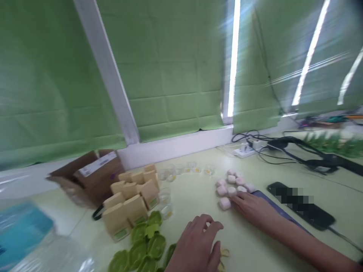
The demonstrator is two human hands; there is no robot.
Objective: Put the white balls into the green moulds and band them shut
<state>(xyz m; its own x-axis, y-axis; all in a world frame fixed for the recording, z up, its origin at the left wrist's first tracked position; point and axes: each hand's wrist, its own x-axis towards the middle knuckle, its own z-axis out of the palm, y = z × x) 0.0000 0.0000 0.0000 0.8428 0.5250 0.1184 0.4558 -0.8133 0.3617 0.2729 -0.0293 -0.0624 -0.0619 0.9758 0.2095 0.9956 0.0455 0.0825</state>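
My left hand [200, 241] hovers low at the front middle, palm down, fingers bent and thumb apart, with nothing visible in it. Just beyond its thumb a thin yellow looped piece [225, 252] lies on the table, partly hidden. To its left is a heap of green leaf-shaped dishes [138, 252]. My right hand [246, 204] reaches over a cluster of small pink and white marshmallow-like pieces [222, 190]. Its fingers are stretched out, their tips close to a pink piece [225, 203]. Whether they touch one is hard to make out.
Beige blocks with green labels [135, 207] stand before an open cardboard box [98, 173]. Small clear cups with yellow inside [167, 209] curve along the back. Right of my forearm lie a dark blue flat object [276, 206], a black phone-like device [320, 217], cables and a power strip [245, 151].
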